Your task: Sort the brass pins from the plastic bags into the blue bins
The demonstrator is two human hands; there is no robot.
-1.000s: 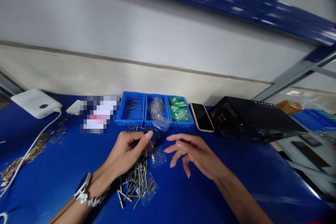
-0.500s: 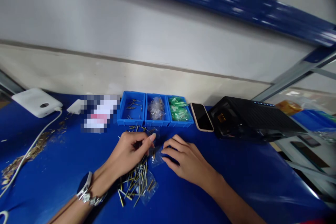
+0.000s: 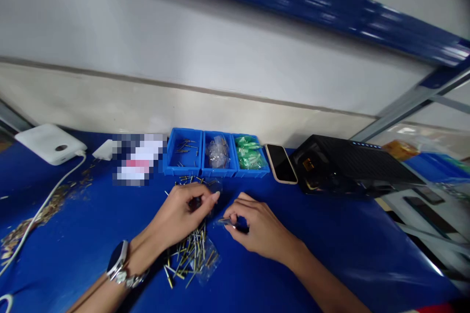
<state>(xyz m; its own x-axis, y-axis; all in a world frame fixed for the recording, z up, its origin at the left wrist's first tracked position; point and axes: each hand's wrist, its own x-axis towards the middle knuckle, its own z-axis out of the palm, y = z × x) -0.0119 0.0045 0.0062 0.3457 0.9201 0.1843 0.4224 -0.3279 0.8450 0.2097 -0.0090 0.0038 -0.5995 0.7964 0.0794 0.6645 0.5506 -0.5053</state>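
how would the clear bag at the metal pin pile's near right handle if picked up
The clear bag is probably floppy: its film looks thin and crinkled. It may be light, with only a few pins apparently inside. Lifting it could shift the metal pin pile, which appears to touch it.

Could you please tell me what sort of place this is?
Probably a workshop or small factory: loose pins lie heaped on the blue table, and three small bins stand behind.

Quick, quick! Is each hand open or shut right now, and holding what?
Left hand: curled by the loose rivets; whether it holds anything can't be told.
Right hand: closed, pinching a small clear bag.
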